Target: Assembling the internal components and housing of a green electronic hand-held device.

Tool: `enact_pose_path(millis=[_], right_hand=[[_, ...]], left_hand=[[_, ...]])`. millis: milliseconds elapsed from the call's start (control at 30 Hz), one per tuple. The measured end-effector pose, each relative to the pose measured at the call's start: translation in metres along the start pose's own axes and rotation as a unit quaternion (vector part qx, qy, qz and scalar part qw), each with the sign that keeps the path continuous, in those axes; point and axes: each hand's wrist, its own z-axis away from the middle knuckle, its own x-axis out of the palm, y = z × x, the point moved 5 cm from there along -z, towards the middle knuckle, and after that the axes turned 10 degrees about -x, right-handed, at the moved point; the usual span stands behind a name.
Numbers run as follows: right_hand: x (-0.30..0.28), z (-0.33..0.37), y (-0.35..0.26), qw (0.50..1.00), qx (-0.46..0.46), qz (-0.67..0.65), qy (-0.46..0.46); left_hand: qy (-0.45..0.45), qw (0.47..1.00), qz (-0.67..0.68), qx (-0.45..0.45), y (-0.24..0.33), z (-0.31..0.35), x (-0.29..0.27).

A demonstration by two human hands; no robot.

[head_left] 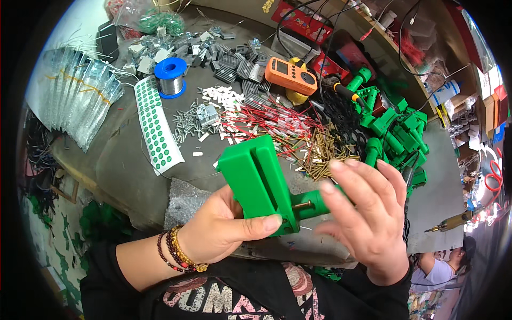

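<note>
Green housing [248, 178] gripped in the left hand [213, 226] above the table [117, 173]; right hand [370, 213] open beside its handle [314, 204].
The left thumb presses the near face, probably to steady it; the handle points right, seemingly so the right hand can reach it, though whether those blurred, spread fingers touch is unclear; one screw [304, 205] shows at the handle's base; small parts lie in loose heaps, apparently grouped by kind for easy picking; counted, there is one held housing, one orange meter [290, 74] and one solder spool [172, 82]; brass screws [324, 154], red wires [266, 120] and other green parts [405, 130] overlap too much to count.
</note>
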Motion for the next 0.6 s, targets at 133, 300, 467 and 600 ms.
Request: enact_pose_path(millis=[133, 300, 467, 600], right_hand=[[0.007, 0.010, -0.013, 0.999, -0.031, 0.025, 0.019], [0.011, 0.048, 0.005, 0.995, 0.079, -0.055, 0.025], [0.046, 0.082, -0.018, 0.974, 0.125, -0.186, 0.036], [0.076, 0.095, -0.031, 0.957, 0.184, -0.224, 0.021]], left_hand=[[-0.040, 0.997, 0.037, -0.063, -0.004, -0.001, 0.011], [-0.014, 0.858, -0.507, 0.088, 0.021, -0.004, 0.011], [0.043, 0.583, -0.806, 0.090, -0.006, -0.012, -0.003], [0.057, 0.635, -0.760, 0.125, -0.001, -0.017, 0.002]])
